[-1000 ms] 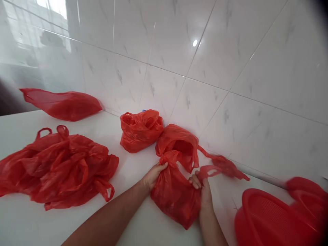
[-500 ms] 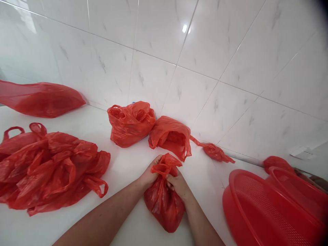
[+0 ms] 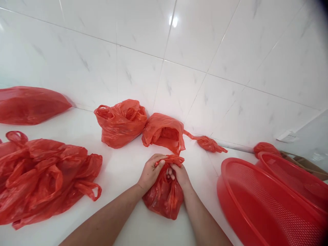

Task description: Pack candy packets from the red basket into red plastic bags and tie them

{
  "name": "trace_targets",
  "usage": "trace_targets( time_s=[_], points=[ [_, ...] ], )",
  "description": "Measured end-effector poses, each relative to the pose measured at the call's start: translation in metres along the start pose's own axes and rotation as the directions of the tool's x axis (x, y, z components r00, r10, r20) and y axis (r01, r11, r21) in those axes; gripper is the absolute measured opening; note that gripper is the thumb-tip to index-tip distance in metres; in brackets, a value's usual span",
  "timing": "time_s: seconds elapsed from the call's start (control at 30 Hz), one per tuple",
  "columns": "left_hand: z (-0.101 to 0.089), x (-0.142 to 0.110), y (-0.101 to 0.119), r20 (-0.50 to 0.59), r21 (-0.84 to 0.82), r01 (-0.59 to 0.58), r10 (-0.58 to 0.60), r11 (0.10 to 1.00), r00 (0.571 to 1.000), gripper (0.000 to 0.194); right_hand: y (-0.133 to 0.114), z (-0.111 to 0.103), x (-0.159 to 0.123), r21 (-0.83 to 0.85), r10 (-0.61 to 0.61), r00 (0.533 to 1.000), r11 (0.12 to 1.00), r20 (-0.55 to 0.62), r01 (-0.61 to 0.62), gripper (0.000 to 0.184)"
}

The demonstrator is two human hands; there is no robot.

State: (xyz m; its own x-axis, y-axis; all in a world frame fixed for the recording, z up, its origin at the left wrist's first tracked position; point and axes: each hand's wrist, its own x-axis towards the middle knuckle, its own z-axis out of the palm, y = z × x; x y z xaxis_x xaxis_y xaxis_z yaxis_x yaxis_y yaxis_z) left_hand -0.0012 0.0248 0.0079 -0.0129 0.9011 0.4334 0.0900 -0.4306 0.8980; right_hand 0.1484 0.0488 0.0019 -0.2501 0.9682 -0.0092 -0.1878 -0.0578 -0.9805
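A filled red plastic bag (image 3: 165,200) rests on the white counter in front of me, its top gathered between my hands. My left hand (image 3: 151,172) is closed on the left side of the bag's neck, thumb on top. On the right side, my right hand (image 3: 180,175) grips the neck with curled fingers, partly hidden by the plastic. What the bag contains cannot be made out. Just beyond my hands lies an open-mouthed red bag (image 3: 164,130), and left of it stands another red bag (image 3: 123,126) with handle loops.
A heap of red plastic bags (image 3: 48,177) spreads over the left. Behind it lies a long red bag (image 3: 33,105) against the tiled wall (image 3: 138,78). To the right are two red perforated baskets (image 3: 246,198), a small twisted red bag (image 3: 210,143) and a cardboard box (image 3: 302,164).
My left hand has turned over the bag's neck, thumb now on top, and the gathered top sits lower and flatter. The view has shifted a little to the right.
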Motion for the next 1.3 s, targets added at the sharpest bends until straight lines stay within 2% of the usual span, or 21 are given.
trace_targets(
  time_s=[0.13,0.23,0.3,0.4,0.47,0.53,0.67,0.73,0.83,0.93,1.03,1.1,1.2,1.3],
  points=[
    [-0.003,0.005,-0.009,-0.017,0.001,0.196,-0.196,0.981,0.980,0.038,-0.009,-0.003,-0.009,0.208,0.052,0.989,0.975,0.140,-0.081,0.042],
    [-0.004,0.006,-0.012,0.001,0.029,0.211,-0.212,0.977,0.977,0.041,-0.012,-0.007,-0.012,0.358,0.026,0.984,0.929,0.178,-0.089,0.060],
    [-0.004,0.006,-0.013,0.013,0.035,0.207,-0.208,0.978,0.978,0.043,-0.010,-0.009,-0.010,0.356,0.011,0.988,0.932,0.155,-0.066,0.057],
    [-0.005,0.005,-0.012,0.030,0.019,0.208,-0.209,0.978,0.977,0.047,-0.006,-0.013,-0.007,0.265,0.015,0.992,0.963,0.126,-0.048,0.030],
    [-0.006,0.004,-0.010,0.064,-0.032,0.206,-0.203,0.978,0.977,0.047,-0.005,-0.013,-0.006,0.204,0.025,0.994,0.978,0.106,-0.046,0.022],
    [-0.006,0.003,-0.008,0.107,-0.108,0.208,-0.197,0.972,0.975,0.045,-0.007,-0.012,-0.007,0.137,0.037,0.997,0.990,0.073,-0.046,0.023],
    [-0.005,0.003,-0.003,0.126,-0.212,0.196,-0.172,0.957,0.977,0.041,-0.012,-0.007,-0.008,-0.064,-0.017,0.999,0.998,0.032,0.019,0.042],
    [-0.003,0.002,-0.001,0.100,-0.172,0.183,-0.167,0.968,0.981,0.039,-0.010,-0.006,-0.007,-0.211,-0.089,0.996,0.974,-0.004,0.086,0.041],
    [0.000,-0.002,0.003,0.085,-0.027,0.144,-0.141,0.989,0.986,0.034,-0.004,-0.005,-0.006,-0.466,-0.227,0.969,0.871,-0.095,0.158,0.024],
    [0.004,-0.005,0.007,0.107,0.074,0.070,-0.078,0.995,0.991,0.025,0.001,-0.008,-0.004,-0.554,-0.295,0.944,0.815,-0.146,0.169,0.021],
    [0.006,-0.008,0.006,0.067,0.106,0.079,-0.087,0.991,0.994,0.011,0.001,-0.012,-0.001,-0.473,-0.282,0.942,0.865,-0.182,0.168,0.025],
    [0.006,-0.008,0.003,0.037,0.114,0.107,-0.112,0.988,0.993,0.006,0.000,-0.016,0.001,-0.365,-0.232,0.958,0.917,-0.166,0.159,0.021],
    [0.004,-0.006,-0.002,0.032,0.146,0.104,-0.110,0.984,0.993,0.014,-0.002,-0.022,0.001,-0.119,-0.093,0.988,0.990,-0.126,0.078,0.019],
    [0.002,-0.004,-0.005,0.001,0.200,0.057,-0.058,0.978,0.998,0.015,-0.006,-0.028,0.000,0.180,0.007,0.997,0.984,-0.081,0.007,0.025]
  ],
)
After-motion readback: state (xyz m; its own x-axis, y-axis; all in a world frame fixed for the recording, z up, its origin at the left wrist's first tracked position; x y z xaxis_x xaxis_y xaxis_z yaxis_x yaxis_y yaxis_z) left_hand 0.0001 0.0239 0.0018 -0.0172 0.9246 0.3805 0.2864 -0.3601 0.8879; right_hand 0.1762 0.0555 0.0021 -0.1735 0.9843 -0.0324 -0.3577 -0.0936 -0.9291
